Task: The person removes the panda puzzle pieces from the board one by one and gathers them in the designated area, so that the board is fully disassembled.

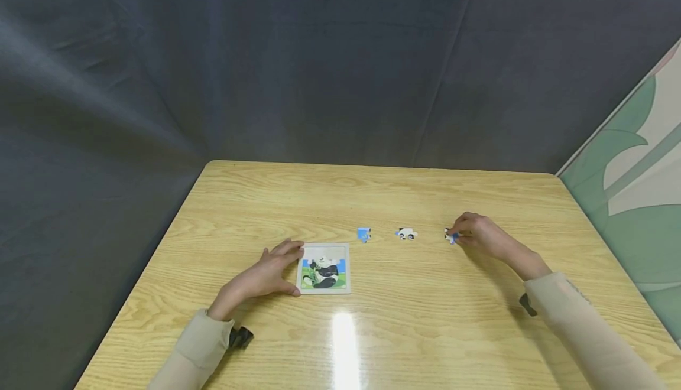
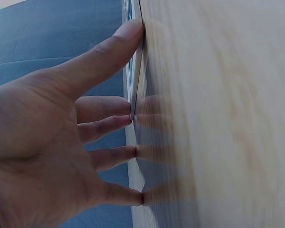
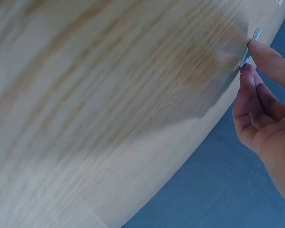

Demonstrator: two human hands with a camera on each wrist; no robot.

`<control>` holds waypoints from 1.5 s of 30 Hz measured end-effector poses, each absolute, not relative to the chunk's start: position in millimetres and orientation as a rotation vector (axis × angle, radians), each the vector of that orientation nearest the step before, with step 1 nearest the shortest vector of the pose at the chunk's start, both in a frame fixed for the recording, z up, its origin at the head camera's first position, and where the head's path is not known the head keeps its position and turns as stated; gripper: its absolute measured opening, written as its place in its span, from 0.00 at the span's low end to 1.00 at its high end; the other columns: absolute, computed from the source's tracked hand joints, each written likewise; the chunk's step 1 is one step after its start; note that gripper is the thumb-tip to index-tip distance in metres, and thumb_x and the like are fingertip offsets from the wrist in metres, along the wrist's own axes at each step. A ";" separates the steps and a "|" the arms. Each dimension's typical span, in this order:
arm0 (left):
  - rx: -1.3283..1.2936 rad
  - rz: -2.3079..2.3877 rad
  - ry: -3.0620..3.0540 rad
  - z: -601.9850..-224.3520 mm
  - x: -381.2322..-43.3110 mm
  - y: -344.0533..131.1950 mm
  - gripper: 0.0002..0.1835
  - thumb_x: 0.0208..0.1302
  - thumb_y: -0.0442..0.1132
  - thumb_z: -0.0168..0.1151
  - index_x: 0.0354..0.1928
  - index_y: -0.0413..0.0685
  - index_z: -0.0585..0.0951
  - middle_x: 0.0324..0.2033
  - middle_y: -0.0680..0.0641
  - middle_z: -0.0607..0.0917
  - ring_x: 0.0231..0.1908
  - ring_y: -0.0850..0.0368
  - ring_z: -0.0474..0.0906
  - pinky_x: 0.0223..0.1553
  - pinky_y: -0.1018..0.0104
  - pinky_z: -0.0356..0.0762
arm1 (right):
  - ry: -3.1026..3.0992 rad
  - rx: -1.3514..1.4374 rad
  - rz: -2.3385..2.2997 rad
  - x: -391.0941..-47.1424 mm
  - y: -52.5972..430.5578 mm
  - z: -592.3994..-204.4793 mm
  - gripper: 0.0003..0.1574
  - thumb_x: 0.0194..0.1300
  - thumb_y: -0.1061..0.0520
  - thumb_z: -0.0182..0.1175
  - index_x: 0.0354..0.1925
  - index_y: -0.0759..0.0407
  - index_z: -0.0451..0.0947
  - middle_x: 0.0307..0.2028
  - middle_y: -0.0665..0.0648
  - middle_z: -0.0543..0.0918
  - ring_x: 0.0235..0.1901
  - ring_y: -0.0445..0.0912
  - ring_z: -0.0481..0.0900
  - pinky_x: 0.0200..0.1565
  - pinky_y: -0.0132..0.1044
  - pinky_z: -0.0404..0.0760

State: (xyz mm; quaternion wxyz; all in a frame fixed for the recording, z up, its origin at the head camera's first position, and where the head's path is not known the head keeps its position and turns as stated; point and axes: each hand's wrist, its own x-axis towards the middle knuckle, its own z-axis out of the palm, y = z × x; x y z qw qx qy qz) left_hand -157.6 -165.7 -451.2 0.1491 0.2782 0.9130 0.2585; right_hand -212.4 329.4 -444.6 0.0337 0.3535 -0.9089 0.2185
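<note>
My left hand (image 1: pixel 266 272) lay spread wide, touching the left side of the panda puzzle frame (image 1: pixel 348 269). My right hand (image 1: pixel 479 233) pinched a partly blue piece (image 1: pixel 453 238), right of two loose pieces (image 1: pixel 363 233) on the table (image 1: pixel 425 331).

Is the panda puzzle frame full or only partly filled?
Partly filled: the puzzle frame shows bare space along its top, and the panda-face piece lies outside.

Dark drape (image 1: pixel 340 71) — glossy wooden table (image 1: pixel 436 319)
</note>
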 end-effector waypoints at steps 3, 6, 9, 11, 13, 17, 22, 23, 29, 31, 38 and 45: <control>0.800 0.740 2.626 -451.2 -158.1 -165.4 0.46 0.47 0.45 0.76 0.68 0.35 0.66 0.71 0.40 0.58 0.72 0.36 0.43 0.60 0.23 0.40 | -2.793 1.087 0.676 -211.7 329.5 -445.1 0.16 0.49 0.76 0.68 0.39 0.68 0.84 0.38 0.61 0.80 0.35 0.52 0.80 0.34 0.38 0.83; 0.800 0.736 2.624 -451.8 -158.4 -165.1 0.46 0.48 0.45 0.76 0.68 0.35 0.66 0.72 0.40 0.58 0.72 0.37 0.43 0.60 0.24 0.40 | -2.757 1.069 0.705 -209.7 327.7 -445.3 0.16 0.48 0.76 0.68 0.39 0.69 0.83 0.38 0.61 0.79 0.34 0.51 0.80 0.34 0.37 0.83; 0.798 0.735 2.622 -452.6 -158.9 -164.8 0.46 0.48 0.45 0.76 0.68 0.36 0.66 0.72 0.41 0.58 0.72 0.37 0.43 0.61 0.24 0.40 | -2.676 1.068 0.739 -208.5 319.8 -444.0 0.18 0.45 0.77 0.69 0.38 0.71 0.83 0.37 0.62 0.79 0.31 0.50 0.79 0.32 0.35 0.82; 0.802 0.736 2.625 -452.9 -159.2 -164.8 0.47 0.47 0.45 0.76 0.68 0.35 0.66 0.72 0.40 0.58 0.72 0.37 0.43 0.60 0.23 0.40 | -2.621 1.095 0.745 -208.1 309.6 -441.8 0.19 0.44 0.78 0.69 0.38 0.71 0.83 0.37 0.62 0.79 0.31 0.50 0.79 0.30 0.36 0.82; 0.803 0.741 2.626 -453.1 -159.3 -165.0 0.47 0.47 0.45 0.76 0.68 0.35 0.66 0.72 0.40 0.58 0.72 0.37 0.44 0.60 0.23 0.40 | -2.586 1.108 0.742 -207.5 295.0 -439.8 0.18 0.44 0.78 0.70 0.37 0.70 0.83 0.36 0.62 0.79 0.31 0.50 0.79 0.29 0.38 0.82; 0.806 0.749 2.619 -453.1 -159.2 -165.6 0.47 0.48 0.45 0.76 0.68 0.35 0.66 0.72 0.40 0.58 0.72 0.36 0.43 0.60 0.23 0.39 | -2.620 1.103 0.758 -204.8 258.5 -436.6 0.16 0.48 0.75 0.69 0.38 0.68 0.83 0.37 0.61 0.80 0.35 0.52 0.80 0.33 0.43 0.82; 0.805 0.735 2.626 -452.3 -160.3 -166.2 0.47 0.47 0.46 0.76 0.68 0.35 0.66 0.72 0.40 0.58 0.72 0.37 0.43 0.60 0.23 0.39 | -2.673 1.137 0.780 -203.4 208.7 -435.0 0.13 0.54 0.70 0.68 0.41 0.68 0.84 0.39 0.59 0.80 0.35 0.50 0.80 0.35 0.37 0.82; 0.805 0.733 2.629 -452.2 -160.6 -166.1 0.47 0.47 0.46 0.76 0.68 0.35 0.66 0.72 0.40 0.58 0.72 0.37 0.43 0.60 0.23 0.40 | -2.672 1.153 0.781 -203.1 198.5 -434.6 0.13 0.54 0.69 0.69 0.41 0.67 0.84 0.39 0.59 0.81 0.35 0.49 0.80 0.35 0.36 0.82; 0.809 0.720 2.637 -453.3 -161.9 -165.2 0.47 0.47 0.46 0.76 0.68 0.36 0.66 0.72 0.41 0.58 0.72 0.37 0.44 0.60 0.23 0.41 | -2.664 1.257 0.810 -198.8 140.2 -434.5 0.12 0.57 0.66 0.68 0.41 0.66 0.84 0.38 0.57 0.82 0.37 0.48 0.81 0.39 0.33 0.82; 0.815 0.715 2.640 -454.0 -162.1 -165.5 0.46 0.47 0.46 0.76 0.67 0.36 0.67 0.71 0.40 0.59 0.72 0.36 0.44 0.59 0.23 0.42 | -2.678 1.285 0.825 -196.3 123.6 -435.3 0.12 0.58 0.64 0.67 0.42 0.66 0.84 0.38 0.57 0.82 0.37 0.47 0.81 0.40 0.33 0.82; 0.821 0.739 2.637 -452.0 -161.0 -165.6 0.45 0.47 0.46 0.76 0.67 0.35 0.68 0.70 0.39 0.60 0.71 0.35 0.46 0.58 0.21 0.43 | -2.786 1.342 0.797 -189.0 83.1 -443.6 0.13 0.61 0.59 0.67 0.44 0.64 0.84 0.39 0.55 0.82 0.37 0.44 0.79 0.38 0.29 0.79; 0.811 0.730 2.630 -452.0 -159.7 -167.1 0.45 0.49 0.46 0.75 0.67 0.34 0.67 0.71 0.39 0.59 0.72 0.35 0.45 0.58 0.21 0.43 | -2.839 1.320 0.712 -184.1 61.7 -445.4 0.17 0.58 0.56 0.69 0.45 0.62 0.84 0.40 0.56 0.81 0.39 0.46 0.78 0.39 0.33 0.78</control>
